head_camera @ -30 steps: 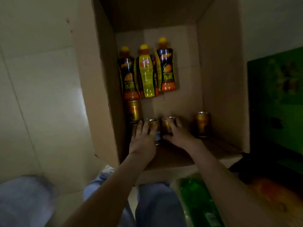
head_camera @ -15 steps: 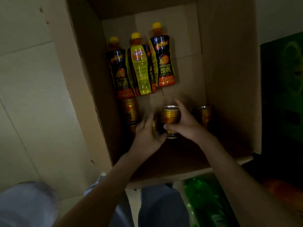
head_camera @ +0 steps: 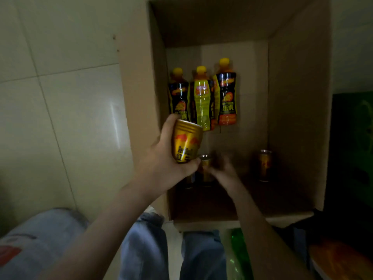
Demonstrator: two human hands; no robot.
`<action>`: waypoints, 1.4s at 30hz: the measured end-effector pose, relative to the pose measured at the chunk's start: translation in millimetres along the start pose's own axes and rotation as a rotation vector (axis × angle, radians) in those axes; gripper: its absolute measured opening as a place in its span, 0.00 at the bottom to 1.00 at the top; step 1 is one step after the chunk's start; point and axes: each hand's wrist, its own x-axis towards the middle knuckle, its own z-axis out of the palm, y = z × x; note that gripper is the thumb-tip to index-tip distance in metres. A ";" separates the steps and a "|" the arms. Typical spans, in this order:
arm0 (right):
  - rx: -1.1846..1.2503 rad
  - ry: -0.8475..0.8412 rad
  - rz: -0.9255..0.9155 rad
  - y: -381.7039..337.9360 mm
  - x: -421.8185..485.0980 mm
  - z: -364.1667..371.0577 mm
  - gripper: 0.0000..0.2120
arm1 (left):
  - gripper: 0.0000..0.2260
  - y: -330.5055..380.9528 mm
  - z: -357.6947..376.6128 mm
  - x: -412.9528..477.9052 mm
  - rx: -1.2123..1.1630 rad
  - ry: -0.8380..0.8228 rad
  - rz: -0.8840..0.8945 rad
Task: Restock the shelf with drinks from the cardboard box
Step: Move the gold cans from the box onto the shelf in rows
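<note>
Left hand [head_camera: 161, 164] is clasped round a gold can [head_camera: 186, 141], held clear of the cardboard box [head_camera: 298, 118], likely for shelving. Right hand [head_camera: 224, 172] is blurred; its grip cannot be told.

Three bottles [head_camera: 201, 102] lie side by side in the cardboard box [head_camera: 298, 108], far left. A lone can [head_camera: 264, 165] stands right. The left hand [head_camera: 161, 162] holds a second can [head_camera: 186, 141] near the left wall.

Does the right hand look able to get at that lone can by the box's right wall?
Probably yes. The right hand is low inside the cardboard box, and the lone can stands upright with bare box floor between them. The left hand grips a gold can well clear.
</note>
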 end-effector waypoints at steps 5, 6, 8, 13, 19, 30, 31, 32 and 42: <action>-0.334 0.034 -0.027 25.6 22.1 31.5 0.35 | 0.41 -16.3 -22.7 1.7 0.000 0.141 -0.001; -0.349 0.041 -0.053 27.4 23.7 32.2 0.34 | 0.41 -19.6 -25.0 3.7 0.009 0.142 0.003; -0.370 0.060 -0.110 27.4 20.9 30.2 0.33 | 0.41 -23.9 -27.6 4.8 0.002 0.134 0.004; -0.251 0.157 -0.175 -15.4 -37.2 8.6 0.30 | 0.40 -6.2 -34.5 -19.4 -0.082 0.117 -0.079; 0.106 0.083 -0.192 -106.0 -222.6 -36.4 0.33 | 0.38 81.3 -80.2 -97.6 -0.300 -0.049 -0.116; 0.702 0.059 -0.389 -113.7 -605.6 -78.8 0.33 | 0.38 302.9 -166.8 -314.3 -0.308 -0.524 0.223; 0.718 0.068 -0.409 -103.5 -630.0 -79.1 0.32 | 0.36 313.3 -166.6 -334.9 -0.275 -0.566 0.245; 0.731 0.085 -0.428 -92.4 -653.5 -79.7 0.32 | 0.33 323.2 -163.9 -355.2 -0.250 -0.603 0.264; 0.913 0.408 -0.562 116.5 -855.1 -62.6 0.32 | 0.40 322.5 -68.3 -576.1 0.042 -1.056 0.446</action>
